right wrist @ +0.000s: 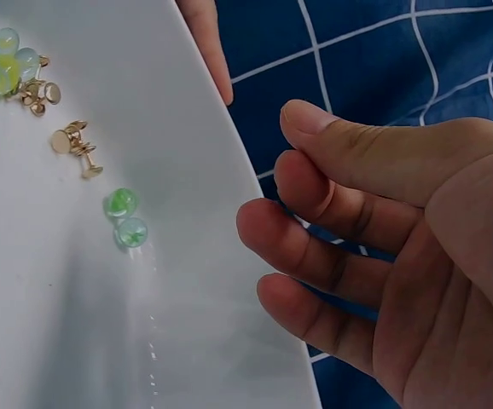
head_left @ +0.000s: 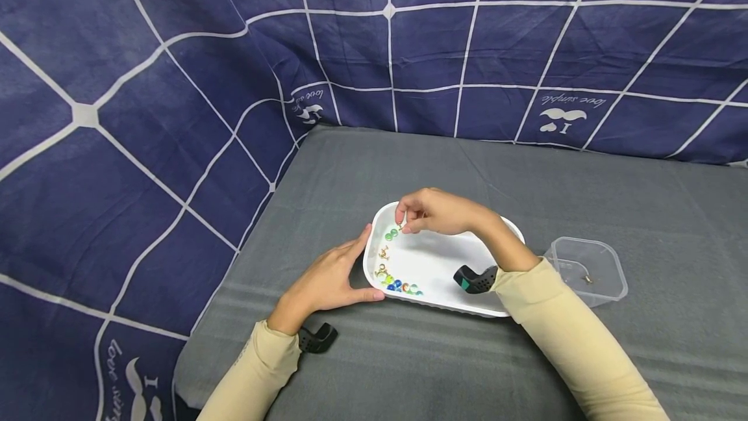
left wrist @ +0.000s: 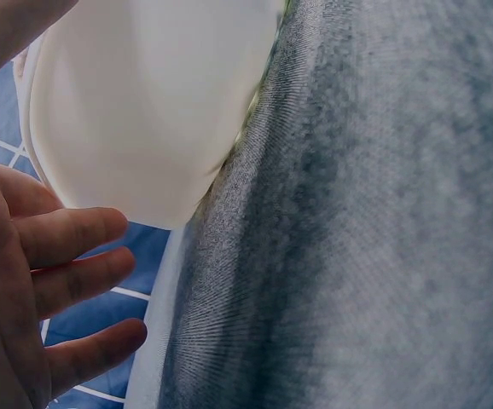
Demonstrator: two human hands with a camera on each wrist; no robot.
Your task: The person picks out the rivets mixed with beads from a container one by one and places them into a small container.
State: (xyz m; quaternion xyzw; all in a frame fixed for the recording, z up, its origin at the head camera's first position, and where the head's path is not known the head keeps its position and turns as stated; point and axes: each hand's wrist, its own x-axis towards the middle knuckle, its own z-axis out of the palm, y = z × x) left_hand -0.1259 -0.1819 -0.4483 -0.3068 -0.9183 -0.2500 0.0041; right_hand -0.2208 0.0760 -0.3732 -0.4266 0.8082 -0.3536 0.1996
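Low in the white tray (head_left: 432, 258), my right hand (head_left: 441, 212) pinches a small gold stud (head_left: 400, 227) between thumb and forefinger; in the right wrist view the stud is hidden at the fingertips of this hand (right wrist: 383, 221). Close by lie two green marbles (head_left: 391, 235) (right wrist: 127, 217). Several gold studs (head_left: 384, 253) (right wrist: 78, 146) come after them, along the tray's left end. Clear, yellow and blue marbles (head_left: 397, 284) sit in the near left corner. My left hand (head_left: 330, 278) (left wrist: 50, 273) spreads around the tray's left end, its fingertips and thumb touching the rim, fingers fairly straight.
A clear plastic box (head_left: 613, 271) stands right of the tray, with a gold stud (head_left: 587, 279) in it. Both are on a grey cloth surface (head_left: 409, 356). Blue cloth with white lines (head_left: 438, 44) hangs behind and on the left.
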